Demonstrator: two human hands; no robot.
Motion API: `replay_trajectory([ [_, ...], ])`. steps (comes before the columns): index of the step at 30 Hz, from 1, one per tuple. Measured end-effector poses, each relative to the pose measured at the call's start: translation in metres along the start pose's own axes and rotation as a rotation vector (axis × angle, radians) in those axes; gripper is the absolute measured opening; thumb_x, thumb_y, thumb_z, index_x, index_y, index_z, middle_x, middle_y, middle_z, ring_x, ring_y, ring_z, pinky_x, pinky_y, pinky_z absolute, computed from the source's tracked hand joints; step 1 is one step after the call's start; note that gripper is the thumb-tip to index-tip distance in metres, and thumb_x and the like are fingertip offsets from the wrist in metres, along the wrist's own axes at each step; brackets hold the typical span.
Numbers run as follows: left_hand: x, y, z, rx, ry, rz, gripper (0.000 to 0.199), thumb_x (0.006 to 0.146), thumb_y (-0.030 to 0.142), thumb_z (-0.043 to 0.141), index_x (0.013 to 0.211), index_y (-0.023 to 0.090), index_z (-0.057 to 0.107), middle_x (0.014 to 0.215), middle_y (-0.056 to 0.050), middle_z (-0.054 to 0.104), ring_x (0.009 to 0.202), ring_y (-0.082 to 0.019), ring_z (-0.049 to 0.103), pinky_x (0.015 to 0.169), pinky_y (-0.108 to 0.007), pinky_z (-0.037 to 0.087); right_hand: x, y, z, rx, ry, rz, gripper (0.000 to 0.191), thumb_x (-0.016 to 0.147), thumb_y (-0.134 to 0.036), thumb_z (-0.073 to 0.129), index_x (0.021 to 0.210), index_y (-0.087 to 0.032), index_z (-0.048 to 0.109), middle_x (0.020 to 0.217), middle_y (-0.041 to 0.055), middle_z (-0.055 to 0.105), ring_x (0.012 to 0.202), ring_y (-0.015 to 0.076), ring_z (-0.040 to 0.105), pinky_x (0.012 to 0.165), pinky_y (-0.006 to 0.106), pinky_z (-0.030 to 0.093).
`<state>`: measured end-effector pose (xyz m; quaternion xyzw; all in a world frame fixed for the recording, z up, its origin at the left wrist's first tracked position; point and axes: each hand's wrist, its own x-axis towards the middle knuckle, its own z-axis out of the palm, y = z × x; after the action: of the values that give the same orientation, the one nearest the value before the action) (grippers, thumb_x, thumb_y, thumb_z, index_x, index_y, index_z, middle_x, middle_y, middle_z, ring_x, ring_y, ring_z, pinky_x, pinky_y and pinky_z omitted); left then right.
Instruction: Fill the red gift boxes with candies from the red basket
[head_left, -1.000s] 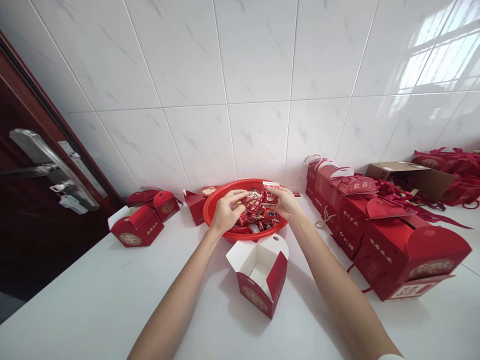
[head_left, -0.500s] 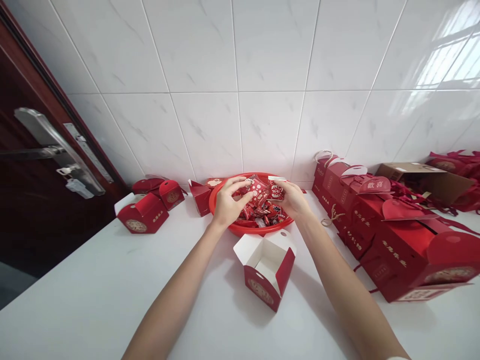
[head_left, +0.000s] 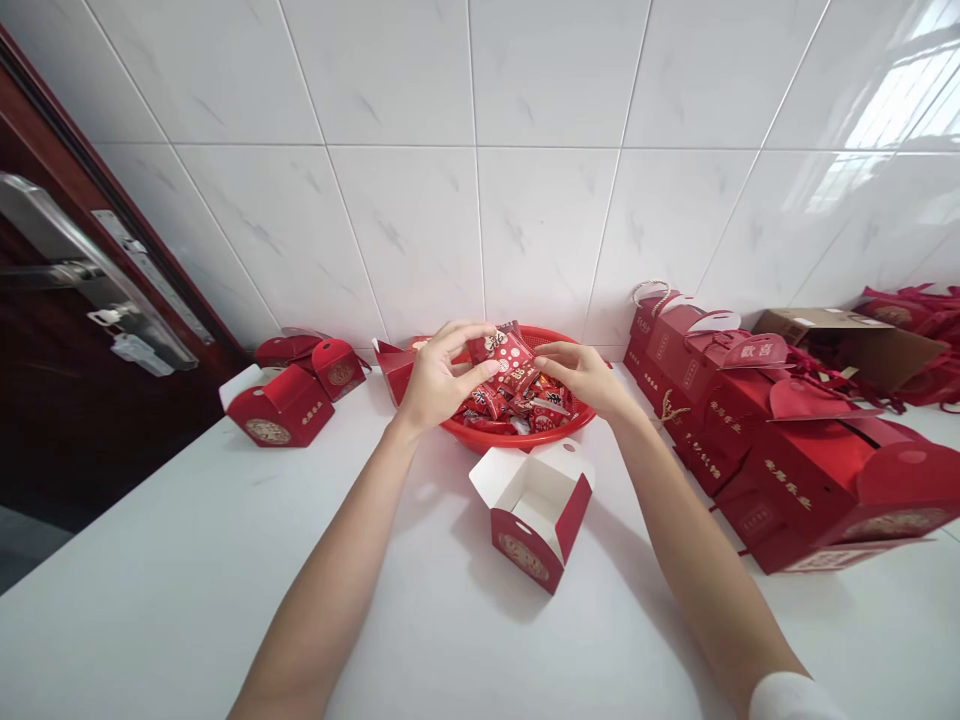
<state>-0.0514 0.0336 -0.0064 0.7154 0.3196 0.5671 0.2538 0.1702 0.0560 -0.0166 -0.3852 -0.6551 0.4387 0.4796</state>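
Note:
My left hand [head_left: 442, 378] pinches a red patterned packet [head_left: 511, 362] above a red basket [head_left: 551, 336]. Several red-wrapped candies [head_left: 546, 408] lie in the basket. My right hand [head_left: 585, 376] is at the packet's right side, thumb and forefinger pressed together; what they grip, if anything, is too small to make out. In front of the basket an open red box [head_left: 529, 550] with a white inside stands on the white table [head_left: 420, 620], its flaps spread. No contents show in it.
Red boxes [head_left: 285, 410] stand at the left, one with its top open. A row of red boxes [head_left: 780, 480] fills the right side, with a cardboard box [head_left: 892, 350] behind. A tiled wall [head_left: 405, 230] backs the table, and a dark door [head_left: 45, 400] is at the left.
The view has shifted a little. My left hand has brought the packet higher over the basket. The white-edged red packet that was in my right hand no longer shows there.

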Motion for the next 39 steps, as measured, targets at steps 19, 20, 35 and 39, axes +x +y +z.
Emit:
replay_trajectory([
  [19, 0.041, -0.030, 0.013, 0.128, -0.274, -0.133, 0.043, 0.085, 0.038, 0.065, 0.124, 0.020, 0.070, 0.121, -0.008, 0.075, 0.113, -0.026, 0.069, 0.100, -0.041, 0.056, 0.010, 0.016, 0.031, 0.633, 0.215, 0.122, 0.037, 0.067, -0.045, 0.082, 0.093, -0.020, 0.072, 0.090, 0.0041, 0.077, 0.084, 0.0240, 0.074, 0.076, 0.037, 0.061],
  [20, 0.047, -0.035, 0.008, 0.212, -0.283, -0.137, 0.039, 0.086, 0.036, 0.062, 0.120, 0.020, 0.072, 0.119, -0.008, 0.076, 0.113, -0.027, 0.069, 0.101, -0.041, 0.054, 0.012, 0.019, 0.030, 0.647, 0.269, 0.108, 0.036, 0.067, -0.044, 0.082, 0.092, -0.020, 0.072, 0.092, 0.0040, 0.078, 0.088, 0.0234, 0.074, 0.080, 0.036, 0.060],
  [35, 0.077, -0.106, 0.009, 0.716, -0.490, -0.453, 0.016, 0.050, 0.013, 0.078, 0.052, 0.023, 0.066, 0.061, -0.001, 0.069, 0.066, -0.022, 0.065, 0.068, -0.029, 0.047, 0.018, 0.031, 0.018, 0.688, 0.338, 0.173, 0.026, 0.069, -0.041, 0.077, 0.080, -0.021, 0.064, 0.076, 0.0062, 0.076, 0.082, 0.0253, 0.075, 0.063, 0.031, 0.059],
  [39, 0.074, -0.090, 0.008, 0.570, -0.326, -0.427, 0.033, 0.062, 0.039, 0.082, 0.050, 0.021, 0.057, 0.052, 0.001, 0.058, 0.055, -0.017, 0.054, 0.059, -0.029, 0.041, 0.017, 0.027, 0.019, 0.686, 0.317, 0.177, 0.027, 0.067, -0.041, 0.077, 0.078, -0.021, 0.062, 0.073, 0.0051, 0.074, 0.079, 0.0247, 0.074, 0.061, 0.031, 0.059],
])
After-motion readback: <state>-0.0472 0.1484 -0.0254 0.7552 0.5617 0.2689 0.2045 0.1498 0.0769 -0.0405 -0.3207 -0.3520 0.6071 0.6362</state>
